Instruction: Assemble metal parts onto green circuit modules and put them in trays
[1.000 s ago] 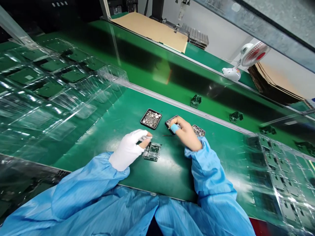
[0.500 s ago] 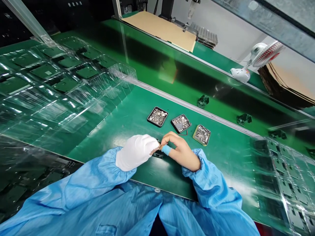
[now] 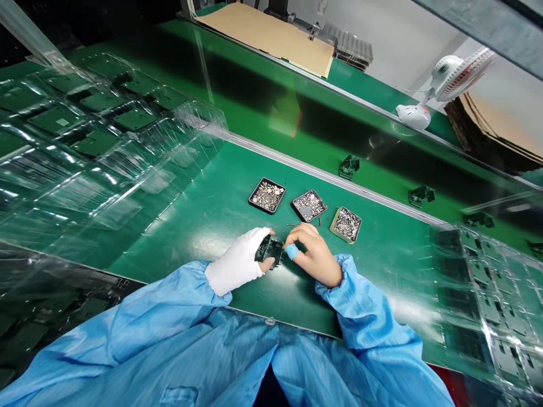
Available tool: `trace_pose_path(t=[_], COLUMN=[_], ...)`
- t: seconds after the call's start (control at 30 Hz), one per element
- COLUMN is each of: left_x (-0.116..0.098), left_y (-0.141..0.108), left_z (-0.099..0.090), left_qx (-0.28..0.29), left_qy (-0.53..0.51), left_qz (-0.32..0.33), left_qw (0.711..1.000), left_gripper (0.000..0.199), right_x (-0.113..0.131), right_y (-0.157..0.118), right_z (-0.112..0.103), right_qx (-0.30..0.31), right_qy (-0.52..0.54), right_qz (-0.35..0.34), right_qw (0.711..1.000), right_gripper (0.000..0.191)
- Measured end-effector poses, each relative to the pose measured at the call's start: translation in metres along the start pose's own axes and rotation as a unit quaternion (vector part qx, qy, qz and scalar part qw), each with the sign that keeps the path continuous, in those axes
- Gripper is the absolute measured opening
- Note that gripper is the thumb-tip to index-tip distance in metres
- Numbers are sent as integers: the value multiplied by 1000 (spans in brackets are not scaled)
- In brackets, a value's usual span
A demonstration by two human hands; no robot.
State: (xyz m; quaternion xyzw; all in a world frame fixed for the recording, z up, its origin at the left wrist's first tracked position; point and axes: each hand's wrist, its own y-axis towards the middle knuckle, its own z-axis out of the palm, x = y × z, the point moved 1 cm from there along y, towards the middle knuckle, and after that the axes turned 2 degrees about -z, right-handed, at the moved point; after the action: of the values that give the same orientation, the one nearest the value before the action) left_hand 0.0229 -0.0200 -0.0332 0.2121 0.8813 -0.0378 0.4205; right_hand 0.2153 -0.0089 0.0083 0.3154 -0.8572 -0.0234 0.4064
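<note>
My left hand [image 3: 240,259], in a white glove with bare fingertips, grips a small dark green circuit board assembly [image 3: 270,251] by its edges. Close to the right edge of that assembly, my right hand [image 3: 313,252] has its thumb and index finger pinched together. Blue tape wraps the right thumb. Whatever lies in the pinch is too small to make out. Just beyond the right hand lies a thin L-shaped hex key [image 3: 292,224], partly covered. Three small square trays of metal parts stand ahead: a left tray [image 3: 250,202], a middle tray [image 3: 302,217] and a right tray [image 3: 358,236].
Clear plastic trays [image 3: 139,186] with green boards are stacked at left, and another clear tray [image 3: 479,305] with boards stands at right. Board assemblies [image 3: 349,166] sit on the green strip behind a metal rail [image 3: 297,169]. A white fan [image 3: 413,116] stands farther back.
My hands have drawn apart. The left hand has turned, bringing the circuit board assembly into fuller view, and the right hand has shifted slightly rightward. The camera view has shifted slightly.
</note>
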Motion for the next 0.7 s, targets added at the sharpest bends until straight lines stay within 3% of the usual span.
trace_pose_path(t=[0.2,0.37,0.5,0.63,0.7], left_x=[-11,-14,-13,-11,-12], left_y=[-2,-4,-5,-4,0], left_z=[0,1,1,-9,-16], left_qx=[-35,-51,-61,-18,11], left_qy=[12,85,94,23,37], left_qz=[29,61,67,58,47], left_qw=[999,993,991,998,998], left_gripper=[38,38,40,54,46], right_x=[-3,-4,-1,3,5], right_y=[-1,-3,-6,-5,-2], right_z=[9,11,15,18,19], right_qx=[13,38,8,1,10], right_qy=[-50,-98,-131,-61,-55], right_qz=[-40,-31,-5,43,45], right_qw=[998,994,991,997,997], right_gripper=[10,10,12,14,12])
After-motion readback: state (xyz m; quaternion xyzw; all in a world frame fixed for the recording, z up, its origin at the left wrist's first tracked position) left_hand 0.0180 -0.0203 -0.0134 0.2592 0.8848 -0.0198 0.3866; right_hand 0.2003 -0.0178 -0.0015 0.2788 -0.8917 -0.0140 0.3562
